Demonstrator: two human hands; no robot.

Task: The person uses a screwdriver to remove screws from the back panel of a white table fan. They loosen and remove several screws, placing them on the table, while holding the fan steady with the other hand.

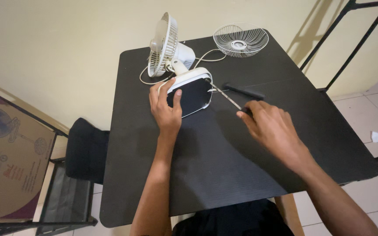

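Fingers (178,94) on fan base (191,94), right hand (270,126) gripping screwdriver (226,96)

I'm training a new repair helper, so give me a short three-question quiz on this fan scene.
1. True or false: the left hand rests on the fan base.
2. What does the right hand hold? A) screwdriver B) pliers C) cloth
3. Which loose part lies at the table's far edge?

Key: 1 true. 2 A; its tip meets the base's corner. 3 The wire grille, off the fan, which lies tipped over.
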